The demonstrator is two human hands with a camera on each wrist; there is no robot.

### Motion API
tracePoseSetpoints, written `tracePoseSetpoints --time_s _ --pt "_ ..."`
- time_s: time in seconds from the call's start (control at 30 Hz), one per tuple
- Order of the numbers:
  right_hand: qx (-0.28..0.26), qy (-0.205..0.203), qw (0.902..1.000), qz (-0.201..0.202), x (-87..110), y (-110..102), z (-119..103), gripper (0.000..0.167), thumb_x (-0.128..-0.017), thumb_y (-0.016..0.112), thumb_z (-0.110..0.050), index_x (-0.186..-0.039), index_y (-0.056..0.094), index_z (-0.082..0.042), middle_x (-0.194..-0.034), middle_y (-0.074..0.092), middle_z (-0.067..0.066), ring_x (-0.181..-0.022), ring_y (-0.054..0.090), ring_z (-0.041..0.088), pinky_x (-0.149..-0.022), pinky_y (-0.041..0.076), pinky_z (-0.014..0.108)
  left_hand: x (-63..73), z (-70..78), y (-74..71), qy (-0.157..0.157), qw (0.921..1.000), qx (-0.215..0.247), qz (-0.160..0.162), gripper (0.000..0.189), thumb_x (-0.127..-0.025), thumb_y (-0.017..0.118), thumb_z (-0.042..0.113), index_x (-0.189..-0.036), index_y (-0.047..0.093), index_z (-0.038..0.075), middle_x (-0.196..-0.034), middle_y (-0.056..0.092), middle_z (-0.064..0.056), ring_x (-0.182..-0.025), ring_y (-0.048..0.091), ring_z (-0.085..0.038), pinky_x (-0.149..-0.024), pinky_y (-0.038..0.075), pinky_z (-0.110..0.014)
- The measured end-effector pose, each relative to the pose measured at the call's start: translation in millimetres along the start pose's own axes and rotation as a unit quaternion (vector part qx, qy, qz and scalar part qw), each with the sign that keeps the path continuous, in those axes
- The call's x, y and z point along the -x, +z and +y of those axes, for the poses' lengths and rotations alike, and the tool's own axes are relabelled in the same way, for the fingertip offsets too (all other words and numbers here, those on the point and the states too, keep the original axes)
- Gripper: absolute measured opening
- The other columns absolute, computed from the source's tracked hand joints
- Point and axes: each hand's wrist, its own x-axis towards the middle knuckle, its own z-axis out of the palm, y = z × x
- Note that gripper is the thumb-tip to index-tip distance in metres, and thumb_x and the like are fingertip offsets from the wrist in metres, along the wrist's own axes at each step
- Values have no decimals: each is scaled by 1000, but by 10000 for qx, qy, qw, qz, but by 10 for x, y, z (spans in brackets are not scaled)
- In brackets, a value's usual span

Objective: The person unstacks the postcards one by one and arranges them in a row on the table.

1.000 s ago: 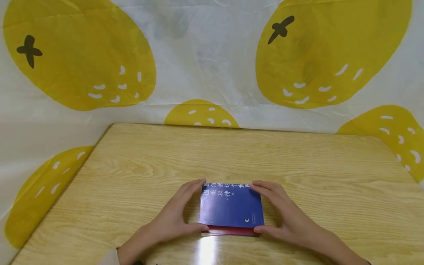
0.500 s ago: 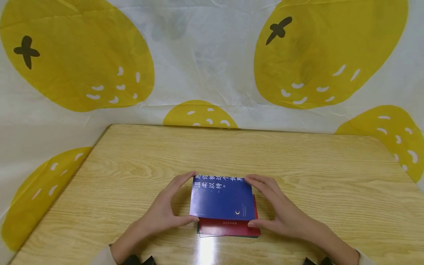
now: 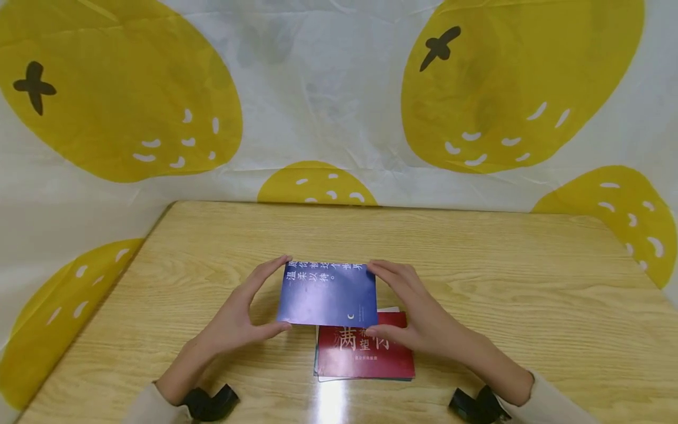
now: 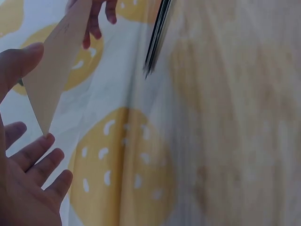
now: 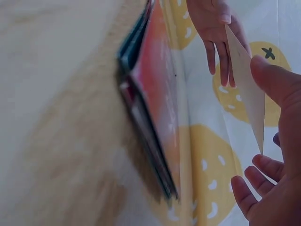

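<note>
The left hand [image 3: 233,321] and the right hand [image 3: 424,315] hold a blue card [image 3: 328,297] between them, each taking one short side. On both sides the grasp is a wide, light pinch: the thumb sits at the near corner and the forefinger at the far one, so the fingers stand spread by the card's whole width. In the wrist views the remaining fingers fan out loosely beside the card, whose underside is pale. White characters and a small crescent moon mark its face.

The card hangs above the table [image 3: 212,247], clear of a stack whose top piece is a red card [image 3: 365,362] with white characters. From the head view, its near edge overlaps the far part of that stack.
</note>
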Motion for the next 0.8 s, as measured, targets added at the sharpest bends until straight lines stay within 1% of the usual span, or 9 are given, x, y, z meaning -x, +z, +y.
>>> tracePoseSetpoints --time_s 0.1,0.27,0.33,0.43,0.53,0.67,0.73,0.8 --pt "-110 10 9999 -5 -92 25 -7 90 -79 77 -40 -149 30 -8 -149 32 6 -132 30 22 -103 37 42 -3 -33 -72 -62 10000 -61 11 98 -70 87 15 -149 30 10 -149 36 -8 -137 31 -24 -111 24 -32" --pt "-203 -12 9998 14 -265 68 1 88 -79 77 -41 -148 32 -8 -148 35 5 -131 30 23 -102 36 47 12 -101 -176 -350 9991 -250 38 97 -71 86 17 -150 30 16 -151 34 -2 -138 29 -21 -108 28 -50" --pt "-239 -1 9997 22 -334 90 9 88 -78 78 -40 -147 33 -8 -147 36 5 -131 30 23 -101 36 49 19 -139 -219 -452 9984 -321 61 97 -72 86 18 -151 29 18 -151 33 -1 -139 28 -20 -106 28 -55" --pt "-249 108 9996 -24 -426 135 23 89 -78 78 -41 -148 33 -11 -148 36 1 -131 28 21 -101 36 48 34 -186 -290 -534 9978 -366 103 96 -72 85 15 -151 30 18 -152 33 -1 -139 28 -20 -105 28 -58" --pt "-241 177 9995 -78 -512 186 25 88 -77 78 -42 -147 34 -13 -148 36 -1 -130 28 19 -101 37 46 59 -219 -359 -678 9969 -385 135 96 -72 85 14 -150 30 19 -152 33 1 -139 27 -17 -104 27 -59" --pt "-246 221 9994 -134 -622 248 4 87 -78 78 -42 -147 35 -13 -148 35 -1 -129 28 19 -100 38 45 92 -255 -441 -938 9946 -406 185 95 -72 85 14 -150 31 23 -152 32 6 -139 25 -12 -104 25 -63" --pt "-262 260 9992 -176 -678 280 -10 86 -78 78 -42 -147 35 -13 -148 35 1 -129 28 20 -99 38 45 105 -270 -478 -1058 9934 -386 223 95 -72 85 13 -150 32 25 -152 32 7 -140 24 -12 -103 23 -65" --pt "-242 328 9989 -236 -736 313 -17 86 -79 77 -43 -148 35 -13 -148 35 1 -130 27 20 -100 38 45 111 -290 -512 -1159 9922 -373 259 94 -73 85 13 -150 32 27 -152 31 7 -140 24 -16 -103 23 -65"
